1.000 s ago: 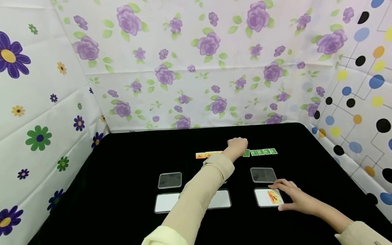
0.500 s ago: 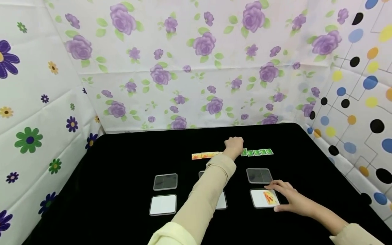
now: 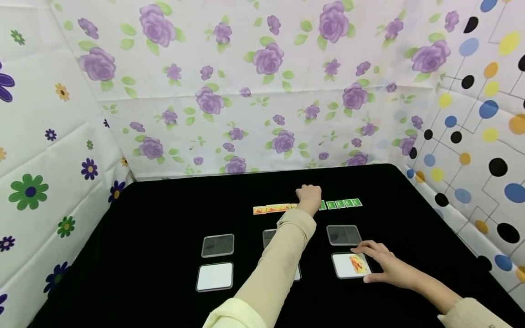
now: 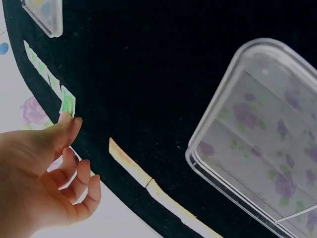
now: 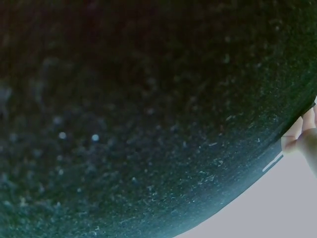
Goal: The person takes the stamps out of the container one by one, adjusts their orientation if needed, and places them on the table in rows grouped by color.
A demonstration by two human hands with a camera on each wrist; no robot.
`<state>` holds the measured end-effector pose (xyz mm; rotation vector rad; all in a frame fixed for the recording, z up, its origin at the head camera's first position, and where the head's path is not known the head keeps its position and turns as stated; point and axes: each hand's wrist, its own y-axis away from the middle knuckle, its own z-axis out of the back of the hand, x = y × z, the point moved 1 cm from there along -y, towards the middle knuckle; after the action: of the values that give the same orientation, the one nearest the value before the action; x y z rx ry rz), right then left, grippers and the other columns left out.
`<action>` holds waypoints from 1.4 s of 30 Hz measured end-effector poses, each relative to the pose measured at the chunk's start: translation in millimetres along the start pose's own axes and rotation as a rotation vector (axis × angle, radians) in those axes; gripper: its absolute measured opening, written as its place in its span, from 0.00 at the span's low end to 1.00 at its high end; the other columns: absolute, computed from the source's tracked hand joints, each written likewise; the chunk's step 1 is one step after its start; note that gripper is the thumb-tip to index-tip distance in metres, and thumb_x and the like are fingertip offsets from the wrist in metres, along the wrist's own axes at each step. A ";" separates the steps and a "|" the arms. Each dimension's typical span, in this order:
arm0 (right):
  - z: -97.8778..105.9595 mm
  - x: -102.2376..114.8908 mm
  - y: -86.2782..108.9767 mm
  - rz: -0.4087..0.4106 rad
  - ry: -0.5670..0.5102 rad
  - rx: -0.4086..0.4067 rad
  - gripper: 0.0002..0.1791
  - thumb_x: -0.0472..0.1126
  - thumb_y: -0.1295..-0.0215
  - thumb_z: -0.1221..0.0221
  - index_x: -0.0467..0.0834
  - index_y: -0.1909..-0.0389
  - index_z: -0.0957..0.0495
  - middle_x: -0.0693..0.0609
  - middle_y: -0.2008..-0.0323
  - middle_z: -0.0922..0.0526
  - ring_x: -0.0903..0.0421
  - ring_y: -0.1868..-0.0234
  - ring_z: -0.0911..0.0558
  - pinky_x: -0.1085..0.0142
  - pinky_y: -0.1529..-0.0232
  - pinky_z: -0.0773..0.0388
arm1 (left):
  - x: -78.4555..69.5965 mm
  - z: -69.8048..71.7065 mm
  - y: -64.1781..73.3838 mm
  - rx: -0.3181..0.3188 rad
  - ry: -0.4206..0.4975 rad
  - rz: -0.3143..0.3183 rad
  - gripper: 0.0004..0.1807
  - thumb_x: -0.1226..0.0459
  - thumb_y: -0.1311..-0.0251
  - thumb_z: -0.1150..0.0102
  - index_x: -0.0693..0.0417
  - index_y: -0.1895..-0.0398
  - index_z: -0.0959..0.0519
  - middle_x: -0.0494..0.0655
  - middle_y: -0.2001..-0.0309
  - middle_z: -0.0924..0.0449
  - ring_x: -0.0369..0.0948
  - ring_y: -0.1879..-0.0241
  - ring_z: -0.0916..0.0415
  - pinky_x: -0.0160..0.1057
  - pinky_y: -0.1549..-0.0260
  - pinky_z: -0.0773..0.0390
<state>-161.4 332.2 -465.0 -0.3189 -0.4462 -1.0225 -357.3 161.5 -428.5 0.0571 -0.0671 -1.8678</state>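
Observation:
At the far row of cards my left hand (image 3: 309,198) pinches the end of a green card (image 4: 68,101) between thumb and index finger. Its other fingers curl loosely in the left wrist view. More green cards (image 3: 343,204) lie to the right of this hand, and orange-yellow cards (image 3: 272,208) to its left. Nearer, on the right, my right hand (image 3: 387,264) holds a shallow clear plastic box (image 3: 342,265) by its edges, thumb at the near side. An orange card (image 3: 359,264) lies on the white inside. Only some fingers (image 5: 292,136) show in the right wrist view.
A white-filled box (image 3: 215,276) stands at front left; another is mostly hidden under my left sleeve (image 3: 283,259). Several clear cases (image 3: 218,246) form a row behind. Black cloth (image 3: 143,255) covers the table, with patterned curtains (image 3: 246,114) around.
The whole scene has shifted slightly left in the head view. My left hand stays by the green cards, covering slightly more of the nearest one. My right hand stays on the box.

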 end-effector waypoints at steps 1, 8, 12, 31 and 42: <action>-0.8 0.2 -0.1 0.002 -0.003 0.003 0.41 0.61 0.50 0.37 0.41 0.39 0.32 0.38 0.43 0.32 0.38 0.46 0.32 0.42 0.56 0.28 | 1.0 -1.7 0.2 -0.006 -0.011 -0.007 0.11 0.61 0.36 0.44 0.38 0.52 0.21 0.39 0.48 0.22 0.41 0.51 0.27 0.41 0.61 0.28; -2.7 -0.3 1.0 0.007 0.002 0.000 0.41 0.62 0.50 0.37 0.40 0.40 0.32 0.38 0.43 0.31 0.37 0.46 0.31 0.42 0.56 0.28 | 2.6 -10.3 0.2 -0.051 -0.038 -0.050 0.10 0.61 0.37 0.43 0.39 0.54 0.20 0.40 0.53 0.20 0.42 0.55 0.26 0.41 0.64 0.28; -2.8 0.5 0.3 -0.011 -0.002 0.002 0.41 0.61 0.51 0.37 0.41 0.40 0.32 0.38 0.43 0.31 0.37 0.46 0.32 0.40 0.56 0.29 | -0.2 -10.3 -1.1 -0.049 -0.048 -0.005 0.08 0.61 0.35 0.46 0.38 0.57 0.19 0.40 0.55 0.20 0.40 0.64 0.27 0.39 0.73 0.33; -0.5 -1.8 1.1 -0.010 -0.015 0.004 0.42 0.61 0.51 0.37 0.41 0.39 0.33 0.36 0.42 0.33 0.34 0.45 0.33 0.38 0.56 0.29 | 16.3 3.8 7.9 -0.038 -0.048 0.053 0.08 0.63 0.34 0.47 0.40 0.60 0.19 0.41 0.58 0.19 0.40 0.70 0.32 0.39 0.77 0.36; 2.1 2.1 -0.1 -0.044 -0.025 0.000 0.45 0.55 0.51 0.32 0.35 0.37 0.36 0.32 0.40 0.35 0.32 0.43 0.34 0.37 0.53 0.30 | 31.7 8.4 16.8 -0.014 -0.022 0.026 0.12 0.51 0.36 0.46 0.41 0.53 0.20 0.42 0.58 0.19 0.40 0.66 0.26 0.39 0.71 0.29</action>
<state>-160.9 331.5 -462.1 -0.3235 -0.4780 -1.0627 -351.2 126.4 -419.0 0.0259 -0.0695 -1.8429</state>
